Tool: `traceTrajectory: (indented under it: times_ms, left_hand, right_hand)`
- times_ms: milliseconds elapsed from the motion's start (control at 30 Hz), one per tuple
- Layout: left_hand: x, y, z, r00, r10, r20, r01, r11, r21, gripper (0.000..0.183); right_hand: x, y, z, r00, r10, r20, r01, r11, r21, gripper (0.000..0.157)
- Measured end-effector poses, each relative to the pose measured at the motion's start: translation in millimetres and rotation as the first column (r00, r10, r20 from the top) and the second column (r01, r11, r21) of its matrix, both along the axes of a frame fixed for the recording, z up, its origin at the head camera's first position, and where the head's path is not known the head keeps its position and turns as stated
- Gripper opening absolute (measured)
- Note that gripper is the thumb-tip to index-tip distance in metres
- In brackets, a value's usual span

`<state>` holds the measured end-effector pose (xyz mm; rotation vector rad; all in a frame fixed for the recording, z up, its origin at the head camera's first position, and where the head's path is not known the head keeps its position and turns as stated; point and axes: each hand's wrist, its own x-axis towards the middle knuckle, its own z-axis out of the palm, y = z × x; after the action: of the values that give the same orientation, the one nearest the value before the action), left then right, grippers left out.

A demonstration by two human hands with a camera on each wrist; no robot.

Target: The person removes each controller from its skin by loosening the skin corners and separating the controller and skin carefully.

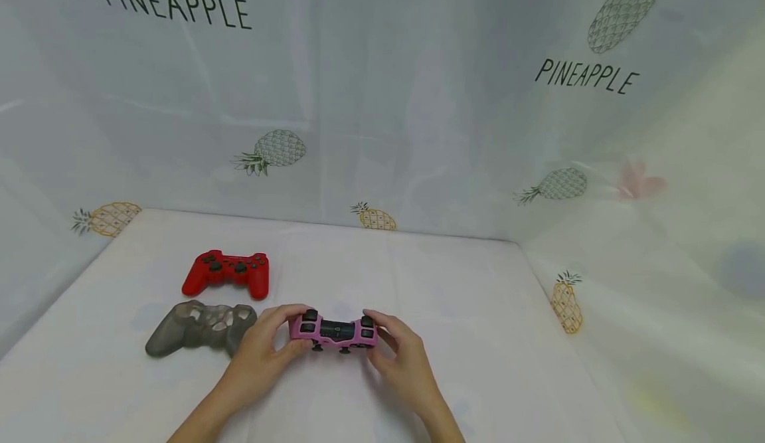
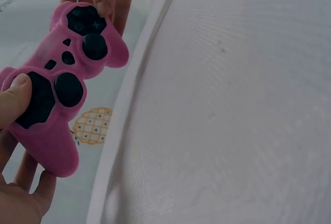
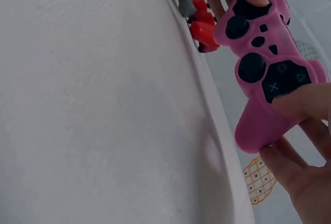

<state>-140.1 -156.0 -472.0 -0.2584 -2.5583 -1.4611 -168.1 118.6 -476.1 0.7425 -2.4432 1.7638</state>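
Both hands hold a pink game controller [image 1: 337, 331] between them, its shoulder-button edge turned up toward the head camera. My left hand [image 1: 265, 345] grips one end, thumb on the dark directional-pad area in the left wrist view. At the other end my right hand [image 1: 403, 356] holds on, its thumb lying by the face buttons in the right wrist view. Two black thumbsticks [image 3: 252, 68] show on the controller's face. Partly behind the left hand lies a grey controller [image 1: 203, 327] on the table. A red controller [image 1: 227, 271] lies just beyond the grey one.
The table [image 1: 478, 337] is covered by a white cloth. A pale curtain [image 1: 382, 97] printed with pineapples hangs behind the table and along its sides. The grey and red controllers are both on the left half.
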Motion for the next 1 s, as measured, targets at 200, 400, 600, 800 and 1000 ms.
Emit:
traceTrajectory:
  times_ms: [200,400,600,800,1000]
  left_hand:
    - [1.4,-4,2.1,1.000,0.001,0.000,-0.001,1.000,-0.013,0.053]
    - [0.3,-3,3.1,1.000,-0.025,-0.013,0.025,1.000,-0.019,0.055]
    - [-0.7,-3,2.3,0.998,-0.051,-0.030,0.051,0.999,-0.009,0.055]
    - [-2.0,-2,3.1,0.995,-0.073,0.066,0.067,0.994,0.087,0.055]
    - [-3.3,-2,2.2,0.992,-0.076,0.099,0.061,0.988,0.145,0.056]
  right_hand:
    - [-0.7,-2,3.9,1.000,-0.005,0.023,0.005,1.000,0.014,0.060]
    - [1.8,-2,5.3,0.998,-0.065,0.007,0.065,0.998,0.001,0.055]
    - [2.9,-1,6.3,0.998,-0.062,0.008,0.062,0.998,-0.021,0.056]
    - [1.9,0,9.2,0.997,-0.048,0.068,0.049,0.999,-0.015,0.057]
    - [-4.7,4,16.5,0.992,0.041,0.115,-0.048,0.997,0.060,0.055]
